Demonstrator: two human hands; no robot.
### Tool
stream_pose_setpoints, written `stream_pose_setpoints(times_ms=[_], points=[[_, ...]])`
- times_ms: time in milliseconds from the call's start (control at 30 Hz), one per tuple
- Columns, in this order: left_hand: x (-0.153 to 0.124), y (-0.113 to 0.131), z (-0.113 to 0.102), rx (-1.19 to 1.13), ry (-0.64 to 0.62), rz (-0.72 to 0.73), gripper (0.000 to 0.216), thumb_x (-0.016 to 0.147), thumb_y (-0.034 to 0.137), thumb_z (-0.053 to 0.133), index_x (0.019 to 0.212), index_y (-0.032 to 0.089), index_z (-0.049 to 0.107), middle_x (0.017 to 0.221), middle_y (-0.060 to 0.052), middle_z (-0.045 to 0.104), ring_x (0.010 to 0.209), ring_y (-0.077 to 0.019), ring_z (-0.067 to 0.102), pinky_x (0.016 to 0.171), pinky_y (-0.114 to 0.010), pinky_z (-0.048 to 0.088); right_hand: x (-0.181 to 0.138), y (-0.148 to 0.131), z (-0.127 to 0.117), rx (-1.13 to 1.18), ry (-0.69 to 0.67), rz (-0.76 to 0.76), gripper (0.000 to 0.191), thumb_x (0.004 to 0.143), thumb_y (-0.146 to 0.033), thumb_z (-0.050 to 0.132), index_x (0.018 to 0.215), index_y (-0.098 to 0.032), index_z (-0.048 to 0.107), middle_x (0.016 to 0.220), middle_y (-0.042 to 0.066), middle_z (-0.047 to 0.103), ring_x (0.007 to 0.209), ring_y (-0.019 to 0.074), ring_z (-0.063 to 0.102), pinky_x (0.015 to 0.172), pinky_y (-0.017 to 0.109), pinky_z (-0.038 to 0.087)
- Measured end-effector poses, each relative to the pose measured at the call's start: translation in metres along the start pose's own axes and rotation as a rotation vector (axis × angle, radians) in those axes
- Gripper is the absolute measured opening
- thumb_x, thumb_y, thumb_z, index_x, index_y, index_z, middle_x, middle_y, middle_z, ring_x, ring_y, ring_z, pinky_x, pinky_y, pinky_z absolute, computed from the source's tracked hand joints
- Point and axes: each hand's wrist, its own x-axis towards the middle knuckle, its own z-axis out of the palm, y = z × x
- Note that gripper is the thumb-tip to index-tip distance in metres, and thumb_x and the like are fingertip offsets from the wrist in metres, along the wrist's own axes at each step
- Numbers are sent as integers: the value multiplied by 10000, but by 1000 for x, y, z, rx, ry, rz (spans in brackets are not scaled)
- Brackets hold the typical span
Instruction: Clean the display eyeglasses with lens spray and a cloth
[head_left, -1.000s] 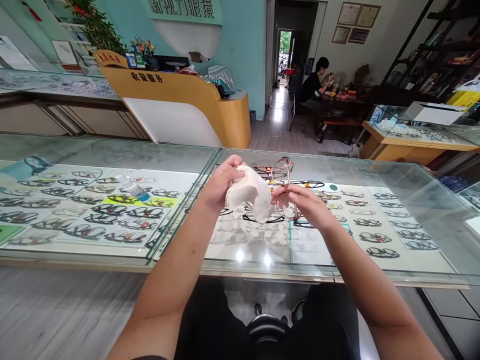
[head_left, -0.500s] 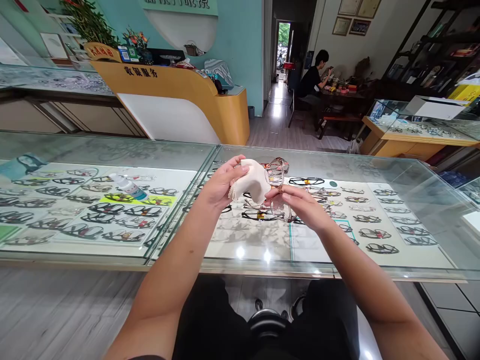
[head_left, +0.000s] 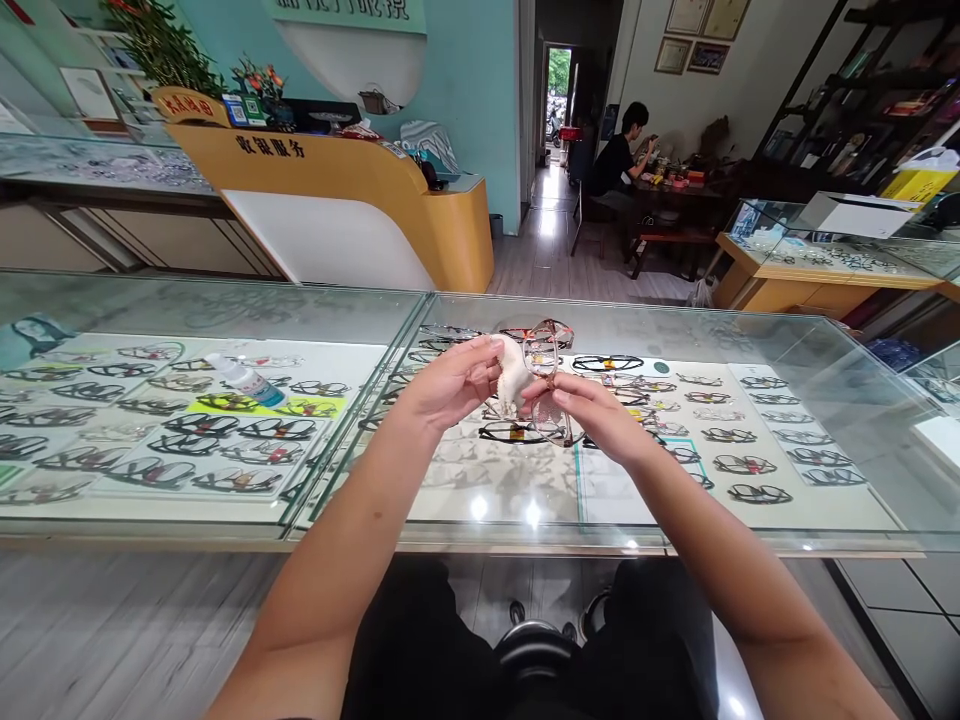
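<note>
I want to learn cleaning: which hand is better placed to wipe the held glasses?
Probably the left hand: it holds the pale cloth close to the held glasses. The right hand grips them near the middle, so it seems better for steadying.

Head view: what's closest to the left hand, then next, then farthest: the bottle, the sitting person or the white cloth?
From the left hand:
1. White cloth, at its fingertips.
2. Bottle, off to its left.
3. Sitting person, far back, to its right.
</note>
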Motion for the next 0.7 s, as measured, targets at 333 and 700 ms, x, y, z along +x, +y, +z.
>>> stream_pose_setpoints(times_ms=[333,700], points=[[-5,-9,14,208,37,194,442,746,432,999,884,178,665,900,-19,716,824,-147,674,834,-287,565,4,5,-1,-29,130,72,493,1033,-664,641,1153,-226,831,1107,68,824,985,215,713,898,337,505],[-8,-13,25,447,-10,272,347,844,390,861,835,206,566,817,27,577,761,-137,520,766,-286,436,2,-2,2,-277,144,-18,517,1052,-663,596,1030,-212,846,1016,57,802,993,225,694,973,362,508]])
